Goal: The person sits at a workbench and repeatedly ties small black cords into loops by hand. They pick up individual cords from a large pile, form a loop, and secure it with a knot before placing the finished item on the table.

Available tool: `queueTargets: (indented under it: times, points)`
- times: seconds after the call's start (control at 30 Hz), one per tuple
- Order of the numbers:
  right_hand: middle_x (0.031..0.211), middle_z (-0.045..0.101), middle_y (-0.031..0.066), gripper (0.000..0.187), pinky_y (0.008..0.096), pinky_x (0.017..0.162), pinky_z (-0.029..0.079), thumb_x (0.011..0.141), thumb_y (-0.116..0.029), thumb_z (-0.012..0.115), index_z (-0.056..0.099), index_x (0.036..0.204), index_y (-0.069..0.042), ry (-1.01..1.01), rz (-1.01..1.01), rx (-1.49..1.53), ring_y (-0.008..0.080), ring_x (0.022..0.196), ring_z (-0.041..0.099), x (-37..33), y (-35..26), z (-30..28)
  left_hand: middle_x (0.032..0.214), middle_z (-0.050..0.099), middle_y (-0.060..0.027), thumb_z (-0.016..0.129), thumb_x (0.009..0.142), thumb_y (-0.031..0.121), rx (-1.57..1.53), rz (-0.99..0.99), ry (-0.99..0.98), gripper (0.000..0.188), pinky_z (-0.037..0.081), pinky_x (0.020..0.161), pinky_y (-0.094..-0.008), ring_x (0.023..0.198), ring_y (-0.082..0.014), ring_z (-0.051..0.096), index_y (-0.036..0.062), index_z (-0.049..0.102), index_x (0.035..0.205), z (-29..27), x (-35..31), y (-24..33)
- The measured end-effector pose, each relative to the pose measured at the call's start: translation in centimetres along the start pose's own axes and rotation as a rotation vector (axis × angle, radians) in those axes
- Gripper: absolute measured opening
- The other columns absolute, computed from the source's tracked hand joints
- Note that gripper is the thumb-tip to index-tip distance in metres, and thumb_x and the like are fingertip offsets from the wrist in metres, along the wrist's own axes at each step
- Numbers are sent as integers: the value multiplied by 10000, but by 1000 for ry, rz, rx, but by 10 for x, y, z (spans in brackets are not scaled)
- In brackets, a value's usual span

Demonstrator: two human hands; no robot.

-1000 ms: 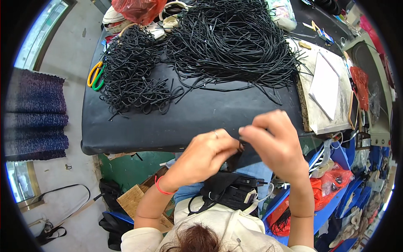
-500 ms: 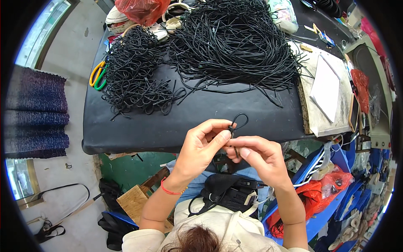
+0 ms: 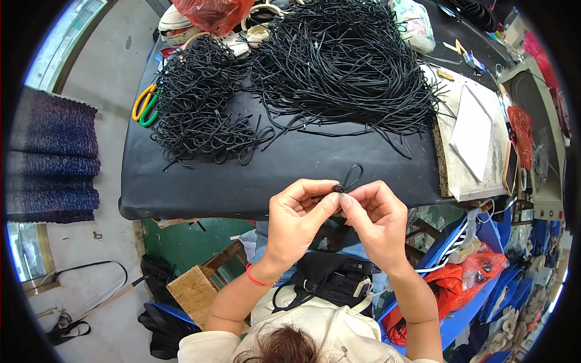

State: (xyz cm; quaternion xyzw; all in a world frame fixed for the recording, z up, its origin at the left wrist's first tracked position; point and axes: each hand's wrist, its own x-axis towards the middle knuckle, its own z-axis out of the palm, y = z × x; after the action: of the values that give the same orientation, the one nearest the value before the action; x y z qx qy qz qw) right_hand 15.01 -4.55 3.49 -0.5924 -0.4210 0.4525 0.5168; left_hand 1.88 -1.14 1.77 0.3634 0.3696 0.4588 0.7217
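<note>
A thin black cord (image 3: 353, 173) stands up as a loop above my fingertips, with a knot at its base. My left hand (image 3: 299, 215) pinches the knot between thumb and forefinger. From the other side, my right hand (image 3: 378, 218) closes its thumb and fingertips on the same knot. Both hands hover just off the near edge of the black-covered table (image 3: 242, 193). Farther back lies a large heap of straight black cords (image 3: 345, 66). To its left is a smaller pile of looped, knotted black cords (image 3: 203, 103). The cord's tails are mostly hidden by my fingers.
Scissors with yellow and green handles (image 3: 145, 106) lie beside the looped pile. A pale board (image 3: 484, 139) with white sheets sits at the table's right. At the back left is a red plastic bag (image 3: 215, 13). Below right, a blue bin (image 3: 466, 302) holds red bags.
My right fingertips have moved up from the cord's tail to the knot and now meet my left fingertips. The loop leans slightly farther right.
</note>
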Motion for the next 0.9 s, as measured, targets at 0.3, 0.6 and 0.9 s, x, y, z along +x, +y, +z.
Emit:
queueTargets:
  times: [0.3,0.6,0.9]
  points:
    - [809,584,36,286,202,562,390,758,-174,713,581,941,2,137,-99,-220,64,745,499,9,-1,-1,882,613,-78,642,788,-4,297,124,-47,180,494,732,-228,818,-99,589,-16,547,941,-7,0,4]
    - [737,586,-6,120,195,583,415,803,-110,670,607,805,-8,-104,138,199,40,619,496,13,5,-9,835,654,-90,635,798,57,565,-16,-281,174,493,647,-243,734,-103,611,-32,615,946,-9,0,20]
    - [676,517,-30,271,187,559,380,888,-281,572,543,786,-31,18,158,152,22,614,438,15,12,-19,774,629,-86,659,768,42,742,83,-321,157,476,608,-248,678,-127,605,-31,644,907,-13,2,20]
